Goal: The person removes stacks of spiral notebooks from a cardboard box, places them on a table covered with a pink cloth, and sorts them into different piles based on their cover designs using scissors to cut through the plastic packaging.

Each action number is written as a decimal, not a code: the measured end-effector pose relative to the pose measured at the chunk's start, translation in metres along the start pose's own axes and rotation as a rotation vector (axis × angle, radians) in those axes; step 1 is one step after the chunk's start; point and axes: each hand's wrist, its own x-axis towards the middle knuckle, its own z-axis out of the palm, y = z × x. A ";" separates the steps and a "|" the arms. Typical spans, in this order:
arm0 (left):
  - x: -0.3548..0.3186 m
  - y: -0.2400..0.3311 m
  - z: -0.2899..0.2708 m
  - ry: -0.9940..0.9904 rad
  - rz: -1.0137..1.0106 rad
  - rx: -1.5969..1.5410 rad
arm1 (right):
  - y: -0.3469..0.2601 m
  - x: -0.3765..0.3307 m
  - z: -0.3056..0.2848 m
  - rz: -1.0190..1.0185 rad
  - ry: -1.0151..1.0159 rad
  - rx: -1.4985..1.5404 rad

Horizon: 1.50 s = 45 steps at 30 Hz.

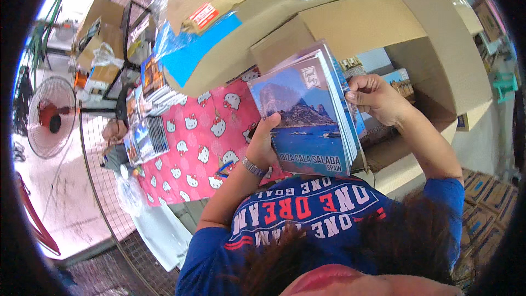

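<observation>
While both hands are busy w/ one load, the head view puts the book stack just R of centre, toward 3 o'clock — several thin copies held together, tilted, front cover showing rocky hills over blue sea. L hand grips it from the stack's 8 o'clock side, thumb on the front cover, other fingers hidden; wristwatch on that wrist. R hand is nearly closed, thumb & index pinching at the stack's 2 o'clock edge; can't tell how many copies or pgs are b/w them.

Open carton sits at 2 o'clock behind R hand, w/ more picture-covered items inside, partly blocked by hand & forearm. Pink cloth w/ white cartoon cats spreads at 9 o'clock; book piles at its far side, then a fan further out. Blue sheet at 11 o'clock, clear plastic bag at 8, brown boxes at 4, wearer's blue shirt at 5 — just below the stack.
</observation>
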 end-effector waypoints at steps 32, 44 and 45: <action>-0.040 0.028 -0.077 0.332 0.129 0.112 | 0.027 0.060 -0.293 0.241 0.593 -1.193; -0.183 0.099 -0.242 0.463 -0.400 0.654 | 0.068 0.136 -0.316 0.335 0.812 -1.362; -0.189 0.093 -0.267 0.382 -0.486 0.777 | 0.069 0.135 -0.315 0.339 0.821 -1.360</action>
